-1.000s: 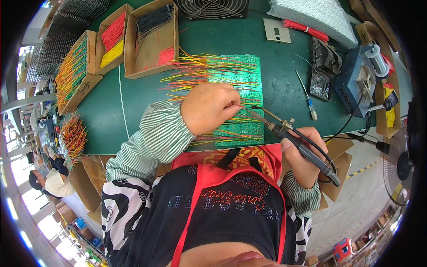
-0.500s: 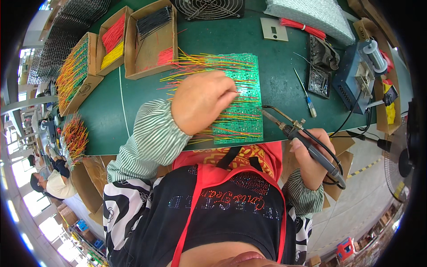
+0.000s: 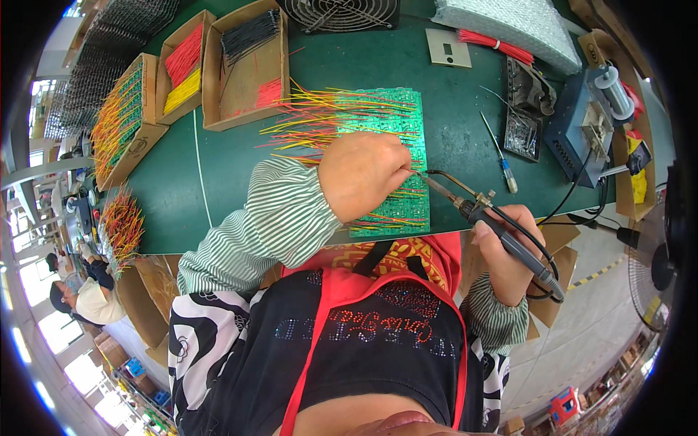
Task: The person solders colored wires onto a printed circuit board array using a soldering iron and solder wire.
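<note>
A green circuit board panel (image 3: 403, 104) lies on the bench, with rows of red and yellow wires (image 3: 309, 102) fanning out past its left edge. My left hand (image 3: 367, 174) rests over the panel's middle, fingers pinched on a thin wire whose end barely shows at the fingertips. Wrapped in my right hand (image 3: 509, 243) is a soldering iron (image 3: 513, 247) with a curved solder-feed tube (image 3: 456, 182) alongside it. Its tip meets the panel's right edge, close beside my left fingertips; whether they touch I cannot tell.
Cardboard trays (image 3: 240, 80) of cut wires stand at the back left, near a box of wired boards (image 3: 127, 123). A screwdriver (image 3: 505, 171), a black tray (image 3: 522, 134) and a blue soldering station (image 3: 578, 123) sit on the right. A fan grille (image 3: 342, 13) is at the back.
My left hand has moved right and slightly nearer me, bringing its pinched fingertips to the iron's tip. The right hand with the soldering iron has shifted only slightly.
</note>
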Demonstrator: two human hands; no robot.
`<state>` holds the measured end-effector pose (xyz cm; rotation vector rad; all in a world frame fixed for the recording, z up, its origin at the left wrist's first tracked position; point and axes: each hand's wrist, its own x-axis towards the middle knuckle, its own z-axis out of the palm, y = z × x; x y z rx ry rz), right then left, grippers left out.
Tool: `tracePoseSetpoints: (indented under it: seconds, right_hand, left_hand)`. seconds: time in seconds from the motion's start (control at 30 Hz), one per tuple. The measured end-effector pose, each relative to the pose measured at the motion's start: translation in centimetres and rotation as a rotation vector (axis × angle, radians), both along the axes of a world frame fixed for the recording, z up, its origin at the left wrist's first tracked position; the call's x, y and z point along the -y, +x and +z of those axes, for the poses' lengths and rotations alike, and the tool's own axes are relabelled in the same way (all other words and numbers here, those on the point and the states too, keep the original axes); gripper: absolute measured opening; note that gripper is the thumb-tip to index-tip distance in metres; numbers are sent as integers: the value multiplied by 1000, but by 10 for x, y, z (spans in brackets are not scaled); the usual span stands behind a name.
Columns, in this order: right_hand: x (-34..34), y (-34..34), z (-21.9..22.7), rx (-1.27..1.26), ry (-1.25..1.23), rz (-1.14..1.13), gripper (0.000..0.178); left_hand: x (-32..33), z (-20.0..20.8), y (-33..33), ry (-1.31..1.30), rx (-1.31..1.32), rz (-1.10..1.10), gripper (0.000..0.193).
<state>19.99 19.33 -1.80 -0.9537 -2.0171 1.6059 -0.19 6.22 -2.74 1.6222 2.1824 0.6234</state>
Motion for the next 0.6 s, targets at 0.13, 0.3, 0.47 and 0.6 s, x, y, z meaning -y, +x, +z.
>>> tracePoseSetpoints:
  seconds: [0.13,0.3,0.47,0.6]
  right_hand:
    - [0,-1,2,-10,11,4,18]
    - [0,4,6,-30,8,-31,19]
    - [1,9,8,-38,24,-14,18]
    - [4,15,10,-29,6,-23,19]
  left_hand:
    - [1,0,0,-10,-5,6,12]
    - [1,2,0,-33,-18,0,12]
    - [5,6,3,-6,-90,-15,12]
    - [24,23,-6,105,-71,34,11]
